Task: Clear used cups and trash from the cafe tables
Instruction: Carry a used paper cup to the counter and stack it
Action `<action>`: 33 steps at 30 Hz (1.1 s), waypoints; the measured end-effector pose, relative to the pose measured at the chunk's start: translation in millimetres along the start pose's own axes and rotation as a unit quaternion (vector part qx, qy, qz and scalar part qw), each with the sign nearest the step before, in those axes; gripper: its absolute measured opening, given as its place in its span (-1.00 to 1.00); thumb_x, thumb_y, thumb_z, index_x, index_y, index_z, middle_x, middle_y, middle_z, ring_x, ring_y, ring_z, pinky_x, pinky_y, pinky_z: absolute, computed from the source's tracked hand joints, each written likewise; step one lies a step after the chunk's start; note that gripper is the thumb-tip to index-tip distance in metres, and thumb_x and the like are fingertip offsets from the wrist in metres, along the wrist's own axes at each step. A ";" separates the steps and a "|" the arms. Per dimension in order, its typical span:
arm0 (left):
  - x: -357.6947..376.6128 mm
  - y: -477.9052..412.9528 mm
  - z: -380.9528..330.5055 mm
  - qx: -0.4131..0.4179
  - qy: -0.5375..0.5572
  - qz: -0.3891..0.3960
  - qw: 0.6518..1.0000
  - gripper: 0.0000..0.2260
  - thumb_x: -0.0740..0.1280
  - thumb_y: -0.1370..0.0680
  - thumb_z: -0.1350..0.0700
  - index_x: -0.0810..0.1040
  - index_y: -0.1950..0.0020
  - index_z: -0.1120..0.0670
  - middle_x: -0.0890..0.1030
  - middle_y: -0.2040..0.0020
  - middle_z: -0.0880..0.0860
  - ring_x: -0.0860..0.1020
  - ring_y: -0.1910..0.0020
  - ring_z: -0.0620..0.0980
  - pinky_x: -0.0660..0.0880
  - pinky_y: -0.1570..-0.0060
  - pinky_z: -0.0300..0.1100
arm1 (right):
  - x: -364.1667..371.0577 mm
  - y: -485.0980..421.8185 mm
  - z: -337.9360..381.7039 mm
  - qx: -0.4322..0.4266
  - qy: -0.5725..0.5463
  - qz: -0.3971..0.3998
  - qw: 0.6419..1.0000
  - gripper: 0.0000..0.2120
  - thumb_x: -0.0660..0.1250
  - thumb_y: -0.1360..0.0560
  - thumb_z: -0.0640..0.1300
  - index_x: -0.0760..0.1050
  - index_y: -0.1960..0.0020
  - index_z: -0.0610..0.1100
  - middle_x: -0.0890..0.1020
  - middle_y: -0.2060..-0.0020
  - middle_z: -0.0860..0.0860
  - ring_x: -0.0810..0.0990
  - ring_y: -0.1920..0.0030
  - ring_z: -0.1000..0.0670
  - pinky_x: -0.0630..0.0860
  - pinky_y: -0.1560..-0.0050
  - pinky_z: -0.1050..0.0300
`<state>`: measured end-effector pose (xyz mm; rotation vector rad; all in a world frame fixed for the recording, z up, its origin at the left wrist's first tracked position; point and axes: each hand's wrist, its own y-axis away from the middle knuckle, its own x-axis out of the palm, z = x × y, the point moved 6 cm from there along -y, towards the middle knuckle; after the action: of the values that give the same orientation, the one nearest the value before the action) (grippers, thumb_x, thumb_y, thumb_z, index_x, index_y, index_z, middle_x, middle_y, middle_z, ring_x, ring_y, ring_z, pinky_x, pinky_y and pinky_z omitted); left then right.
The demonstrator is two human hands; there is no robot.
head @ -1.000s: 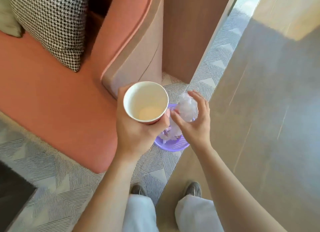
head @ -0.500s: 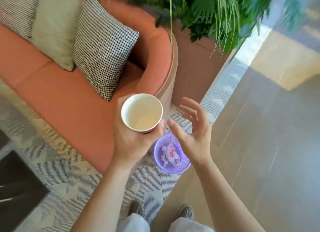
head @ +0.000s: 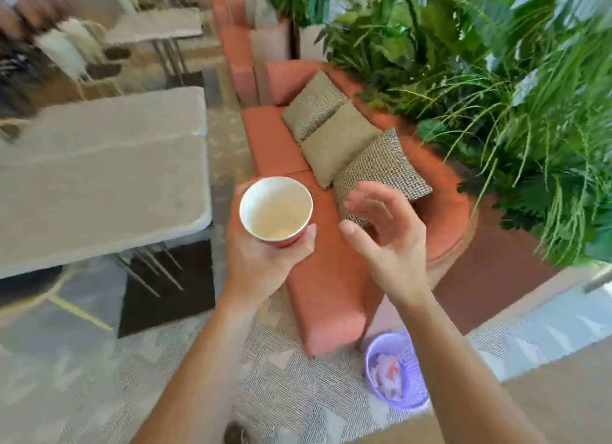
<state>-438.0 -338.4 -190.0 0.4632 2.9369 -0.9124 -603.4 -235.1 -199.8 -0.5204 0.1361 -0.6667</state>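
Roughly midway: trash binned, cup not.
Left hand wraps the cup; right hand empty, fingers loose; wrappers lie in the basket at the sofa corner.

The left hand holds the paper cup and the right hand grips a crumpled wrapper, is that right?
Not quite. The head view shows the right hand open and holding nothing; crumpled trash lies in the purple bin on the floor. The left hand does hold the paper cup.
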 end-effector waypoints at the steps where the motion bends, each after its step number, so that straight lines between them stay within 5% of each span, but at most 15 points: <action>1: -28.8 -0.6 -7.3 0.006 -0.013 -0.026 1.000 -0.45 0.59 -0.32 0.24 0.41 -0.19 0.07 0.57 -0.03 -0.10 0.57 0.01 -0.32 0.45 -0.08 -0.41 | 25.8 -1.7 8.9 -0.011 -0.012 0.026 1.000 -0.51 0.55 -0.45 0.21 0.53 -0.26 0.02 0.65 -0.16 0.00 0.67 -0.13 -0.18 0.59 -0.24 -0.20; 5: -150.4 7.2 -34.1 0.032 -0.067 -0.127 0.989 -0.42 0.60 -0.32 0.28 0.39 -0.22 0.14 0.56 -0.07 -0.16 0.56 -0.03 -0.35 0.43 -0.09 -0.45 | 140.4 3.4 48.4 -0.045 -0.068 0.125 0.989 -0.54 0.55 -0.47 0.09 0.52 -0.26 -0.06 0.64 -0.15 0.01 0.67 -0.09 -0.05 0.58 -0.24 -0.10; 10: -307.7 45.4 -39.8 0.013 -0.096 -0.244 0.965 -0.40 0.61 -0.31 0.04 0.41 -0.23 0.10 0.59 -0.08 -0.01 0.59 -0.04 -0.18 0.47 -0.13 -0.33 | 301.2 42.4 88.3 -0.063 -0.136 0.247 0.957 -0.53 0.53 -0.45 0.01 0.51 -0.28 -0.11 0.65 -0.18 -0.09 0.68 -0.12 -0.06 0.57 -0.25 -0.03; 16: -510.1 97.7 -57.0 0.011 -0.157 -0.352 0.923 -0.40 0.63 -0.29 0.16 0.41 -0.22 0.06 0.59 -0.02 -0.11 0.59 0.00 -0.30 0.49 -0.05 -0.38 | 512.0 117.9 143.4 -0.078 -0.208 0.362 0.905 -0.52 0.51 -0.45 -0.04 0.50 -0.30 -0.19 0.64 -0.21 -0.10 0.68 -0.15 -0.08 0.57 -0.25 0.02; 29: -790.4 114.5 -34.2 -0.006 -0.276 -0.421 0.864 -0.41 0.60 -0.31 0.19 0.40 -0.23 -0.04 0.58 -0.12 0.05 0.60 -0.06 -0.23 0.51 -0.05 -0.33 | 802.0 186.0 171.4 -0.068 -0.274 0.454 0.845 -0.54 0.49 -0.47 0.02 0.51 -0.31 -0.09 0.61 -0.28 -0.08 0.66 -0.24 -0.11 0.56 -0.34 -0.17; 33: -850.3 82.9 3.5 -0.009 -0.291 -0.426 0.856 -0.39 0.61 -0.29 0.13 0.40 -0.23 -0.01 0.57 -0.09 -0.07 0.59 -0.04 -0.26 0.49 -0.05 -0.37 | 883.8 173.6 146.0 -0.065 -0.283 0.466 0.836 -0.52 0.49 -0.47 0.05 0.51 -0.32 -0.08 0.60 -0.31 -0.05 0.65 -0.26 -0.12 0.55 -0.34 -0.25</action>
<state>398.1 -506.6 -138.9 -1.0274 2.4797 -0.8356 225.7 -608.3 -122.7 -0.6811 -0.1309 0.4712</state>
